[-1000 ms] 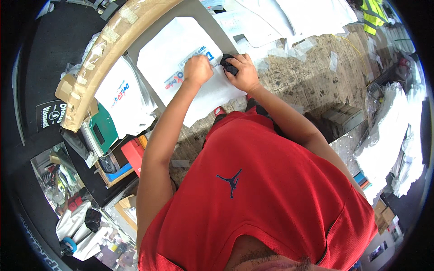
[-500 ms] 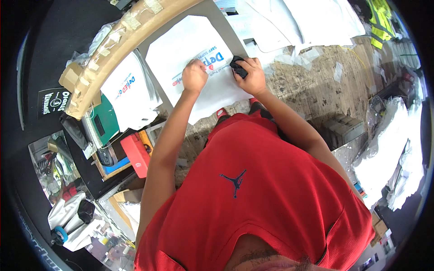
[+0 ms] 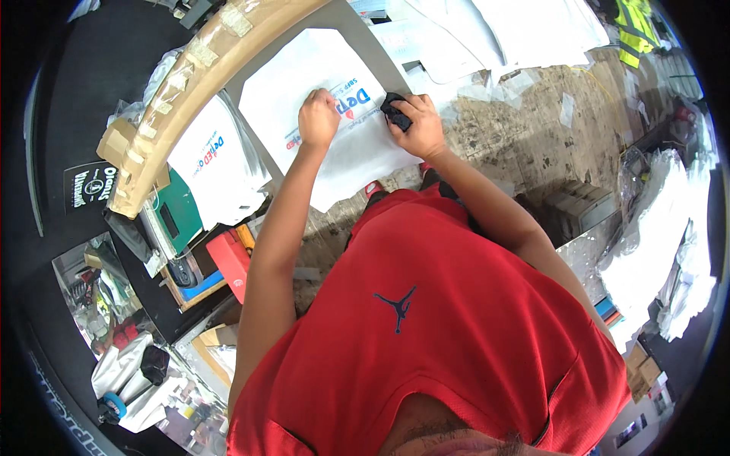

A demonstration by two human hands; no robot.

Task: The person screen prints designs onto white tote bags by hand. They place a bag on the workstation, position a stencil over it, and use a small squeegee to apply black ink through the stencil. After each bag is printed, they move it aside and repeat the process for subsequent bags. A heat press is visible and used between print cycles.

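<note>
A white sheet (image 3: 281, 83) of thin, fabric-like material, printed in blue and red, lies on a grey board (image 3: 365, 34). Over the middle of the print, my left hand (image 3: 319, 119) is closed in a fist against the sheet. Whatever its curled fingers may hold is hidden. At the sheet's right edge, my right hand (image 3: 420, 129) grips a crumpled black cloth (image 3: 397, 112) that bunches out on the left of the fingers. The sheet's near edge hangs past the board toward me.
A long taped cardboard roll (image 3: 199, 57) curves along the left of the board. Beside it lies a stack of similar printed sheets (image 3: 199, 129). A red box (image 3: 230, 262) stands nearer me on the left. White sheets (image 3: 532, 34) cover the far right, and plastic-wrapped white bundles (image 3: 646, 220) sit right.
My left hand has shifted slightly away from me across the print. The right hand stays at the sheet's right edge with the black cloth. The whole view has tilted a little.
</note>
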